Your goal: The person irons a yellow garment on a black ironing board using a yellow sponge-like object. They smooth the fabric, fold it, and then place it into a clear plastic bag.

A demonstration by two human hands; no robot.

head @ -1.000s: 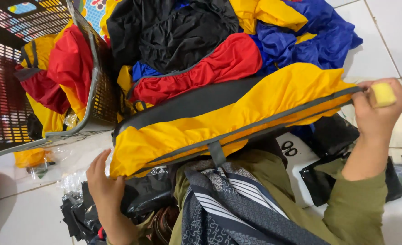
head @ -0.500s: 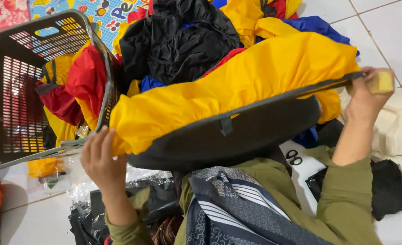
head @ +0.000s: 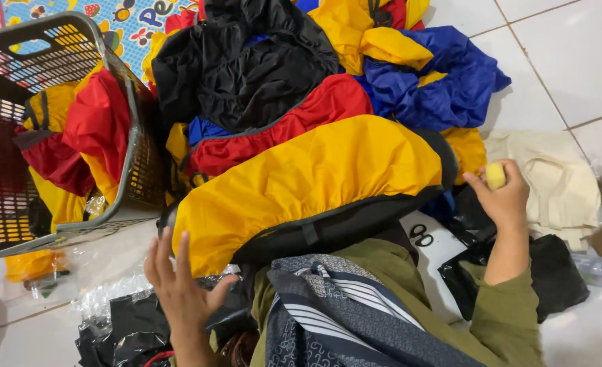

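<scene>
A yellow nylon cover with a black elastic rim [head: 314, 183] lies draped over my lap, on a heap of red, black, blue and yellow fabric pieces. My left hand [head: 178, 285] hovers with spread fingers just below the cover's left end, holding nothing. My right hand [head: 501, 197] is closed on a small yellow block [head: 496, 175] next to the cover's right end.
A dark plastic laundry basket [head: 121, 122] with red and yellow pieces stands at the left. A pair of scissors [head: 420, 236] lies on the white tile floor by my knee. Black bags [head: 538, 272], a cream cloth bag [head: 559, 177] and clear wrappers [head: 104, 299] lie around.
Both hands have let go of the stretched cover. It has dropped onto my lap, and the hands have come lower and closer in.
</scene>
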